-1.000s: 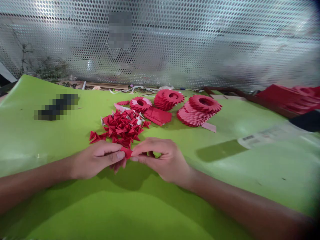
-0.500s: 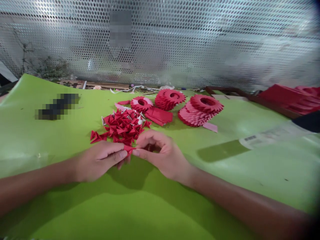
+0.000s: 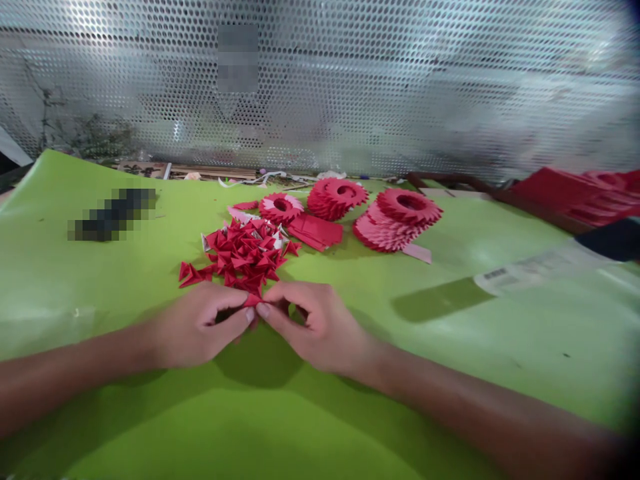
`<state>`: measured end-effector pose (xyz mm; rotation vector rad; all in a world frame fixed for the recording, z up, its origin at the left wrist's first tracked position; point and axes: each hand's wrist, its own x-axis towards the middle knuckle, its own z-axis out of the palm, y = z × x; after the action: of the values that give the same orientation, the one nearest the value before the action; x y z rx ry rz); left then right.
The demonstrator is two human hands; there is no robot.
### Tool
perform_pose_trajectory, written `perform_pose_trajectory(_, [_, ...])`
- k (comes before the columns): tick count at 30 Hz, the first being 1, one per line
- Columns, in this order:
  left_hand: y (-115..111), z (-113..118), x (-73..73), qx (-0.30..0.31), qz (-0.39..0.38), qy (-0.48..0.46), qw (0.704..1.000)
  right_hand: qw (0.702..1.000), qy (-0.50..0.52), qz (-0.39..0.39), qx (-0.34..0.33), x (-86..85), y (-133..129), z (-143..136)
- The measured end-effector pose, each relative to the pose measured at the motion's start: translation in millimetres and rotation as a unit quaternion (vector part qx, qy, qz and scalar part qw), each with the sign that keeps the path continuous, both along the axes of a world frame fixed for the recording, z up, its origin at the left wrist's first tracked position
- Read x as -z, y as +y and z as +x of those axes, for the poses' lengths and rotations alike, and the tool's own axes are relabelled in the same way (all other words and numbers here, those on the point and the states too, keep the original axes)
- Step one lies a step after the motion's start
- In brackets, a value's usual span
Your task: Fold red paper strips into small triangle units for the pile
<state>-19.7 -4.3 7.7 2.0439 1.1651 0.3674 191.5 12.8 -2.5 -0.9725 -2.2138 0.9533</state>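
Observation:
Between my two hands is a small folded red paper piece (image 3: 253, 301), pinched at its edges and partly covered by fingers. My left hand (image 3: 195, 327) grips its left side between thumb and fingers. On the other side, the thumb and forefinger of my right hand (image 3: 315, 323) close on its right end. Just beyond the fingertips lies a heap of folded red paper triangles (image 3: 247, 250), a few showing white. Behind the heap are flat red paper slips (image 3: 317, 231) and a small red-and-pink paper ring (image 3: 281, 208).
Two taller stacked paper rings stand farther back, a red one (image 3: 337, 198) and a red-and-pink one (image 3: 397, 220). A clear bottle-like object (image 3: 520, 270) lies at right, near red paper stacks (image 3: 575, 197). A blurred-out dark object (image 3: 113, 215) rests left on the green tabletop (image 3: 250, 433).
My right hand has shifted slightly left and down, its fingers closing more on the red paper piece. My left thumb and forefinger have parted slightly behind their tips.

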Motion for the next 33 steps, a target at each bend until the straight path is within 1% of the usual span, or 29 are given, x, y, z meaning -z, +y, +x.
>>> perform_pose_trajectory(3, [-0.3,1.2,1.7,-0.008,0.018,0.019,1.000,0.998,-0.009,0.058,0.003,1.0,-2.0,0.0])
perform_pose_trajectory(6, [-0.2,1.5,3.2,-0.015,0.023,0.024,0.999,0.997,-0.006,0.074,-0.002,-0.2,-2.8,0.8])
perform_pose_trajectory(8, [0.2,1.0,3.7,-0.017,0.031,0.019,0.999,0.997,0.006,0.074,-0.030,-2.0,-3.0,1.4])
perform_pose_trajectory(10, [1.3,0.1,4.0,-0.015,0.042,0.009,0.999,0.996,0.018,0.065,-0.055,-3.6,-2.8,1.5])
perform_pose_trajectory(11, [2.0,-0.3,4.2,-0.012,0.045,0.003,0.999,0.997,0.020,0.057,-0.057,-4.1,-2.6,1.4])
perform_pose_trajectory(14, [4.5,-1.7,6.2,0.001,0.027,-0.013,1.000,1.000,0.005,0.013,-0.023,-5.1,-2.0,0.8])
perform_pose_trajectory(16, [5.7,-2.8,8.5,0.008,0.010,-0.017,1.000,1.000,-0.012,-0.020,-0.013,-5.8,-1.8,0.6])
perform_pose_trajectory(20, [6.0,-4.4,11.3,0.031,-0.001,-0.035,0.999,0.998,-0.014,-0.035,-0.047,-6.7,-1.7,0.8])
perform_pose_trajectory(23, [4.3,-4.5,9.7,0.044,0.002,-0.058,0.997,0.997,0.012,-0.053,-0.050,-6.4,-1.3,0.4])
perform_pose_trajectory(27, [2.8,-4.8,7.5,0.014,-0.004,-0.072,0.997,0.997,0.030,-0.066,-0.028,-4.6,-0.6,-0.3])
perform_pose_trajectory(30, [4.0,-5.1,7.1,-0.009,-0.015,-0.087,0.996,0.998,0.028,-0.054,-0.012,-3.3,-0.1,0.0])
perform_pose_trajectory(33, [5.7,-4.5,6.6,0.005,0.015,-0.074,0.997,0.998,0.020,-0.049,-0.014,-3.1,0.6,0.6])
